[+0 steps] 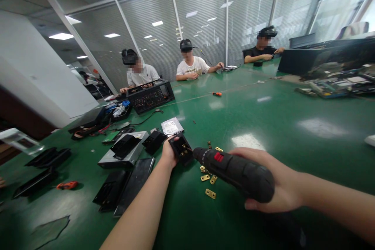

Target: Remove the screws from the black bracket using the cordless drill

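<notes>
Currently the left hand (169,152) pinches a small black plastic block with brass fittings (182,150) above the green desk (263,125); the right hand (278,187) grips a black electric screwdriver (234,171), tip at the block. Loose brass plates (210,193) lie unfitted beneath.

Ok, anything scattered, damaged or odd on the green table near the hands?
Small brass plates lie loose at different angles under the electric screwdriver in the right hand. The left hand holds a black bracket. Dismantled black panels are strewn left. No damage shows.
</notes>
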Demonstrator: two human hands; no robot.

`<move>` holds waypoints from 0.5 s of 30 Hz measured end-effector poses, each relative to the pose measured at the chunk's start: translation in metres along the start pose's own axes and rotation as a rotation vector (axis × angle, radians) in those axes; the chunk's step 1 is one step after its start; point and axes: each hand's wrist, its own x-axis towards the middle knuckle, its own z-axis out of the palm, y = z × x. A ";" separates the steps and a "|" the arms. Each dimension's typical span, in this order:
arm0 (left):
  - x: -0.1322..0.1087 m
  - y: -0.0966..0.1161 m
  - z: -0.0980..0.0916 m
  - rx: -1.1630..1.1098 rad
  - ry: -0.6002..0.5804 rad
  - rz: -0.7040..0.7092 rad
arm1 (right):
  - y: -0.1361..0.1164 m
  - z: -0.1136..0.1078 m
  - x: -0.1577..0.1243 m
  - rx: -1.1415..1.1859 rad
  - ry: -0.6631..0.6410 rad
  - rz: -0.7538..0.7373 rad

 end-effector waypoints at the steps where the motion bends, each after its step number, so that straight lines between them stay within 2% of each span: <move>1: -0.001 0.000 0.002 0.017 0.027 -0.004 | 0.000 -0.001 -0.001 -0.012 0.013 -0.025; 6: -0.005 0.003 0.008 0.112 0.058 0.003 | 0.002 -0.007 0.001 0.016 -0.010 -0.119; 12: -0.007 0.004 0.010 0.151 0.054 0.021 | -0.007 -0.005 0.011 0.013 0.112 -0.458; 15: -0.005 0.005 0.009 0.143 0.045 0.013 | -0.019 -0.009 0.015 -0.078 0.116 -0.549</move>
